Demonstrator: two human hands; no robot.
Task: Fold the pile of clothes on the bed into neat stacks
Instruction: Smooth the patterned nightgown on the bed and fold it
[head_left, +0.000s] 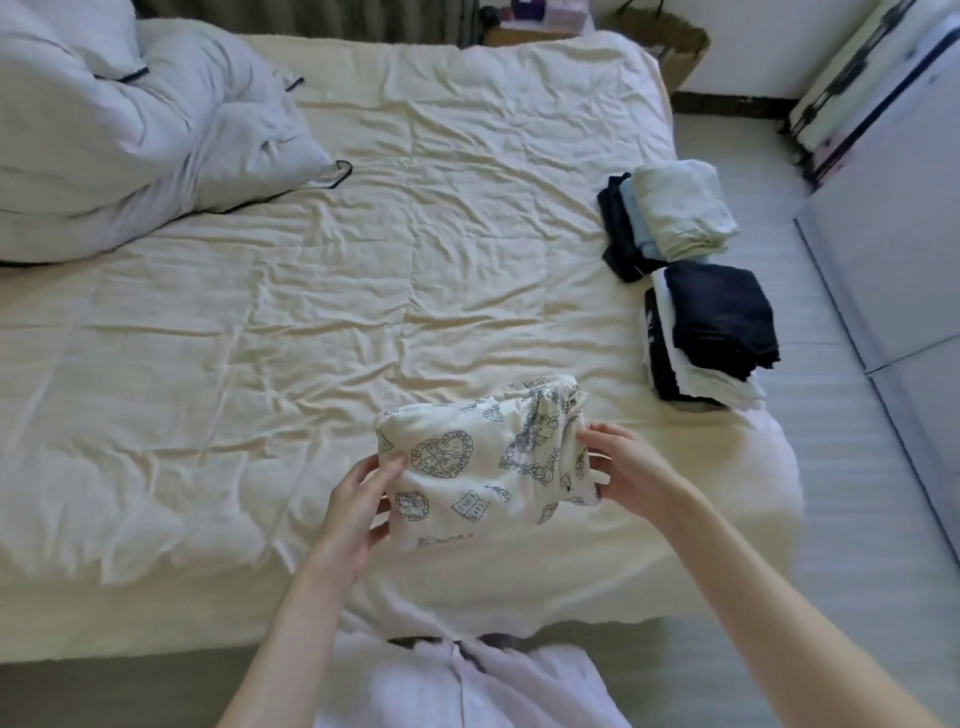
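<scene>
Home bedroom: wide bed (415, 234), crumpled duvet (130, 140), folded clothes (691, 280).

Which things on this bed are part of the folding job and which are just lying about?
Part of the job:
- printed garment, gripped by left hand and right hand
- far stack, pale piece on top
- near stack, dark piece on top

Just lying about:
- duvet
- box beyond the bed
- cabinet at the right

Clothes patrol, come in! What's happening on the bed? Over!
Left hand and right hand grip printed garment, folded. Two stacks at bed's right edge. Nothing in the way.
</scene>
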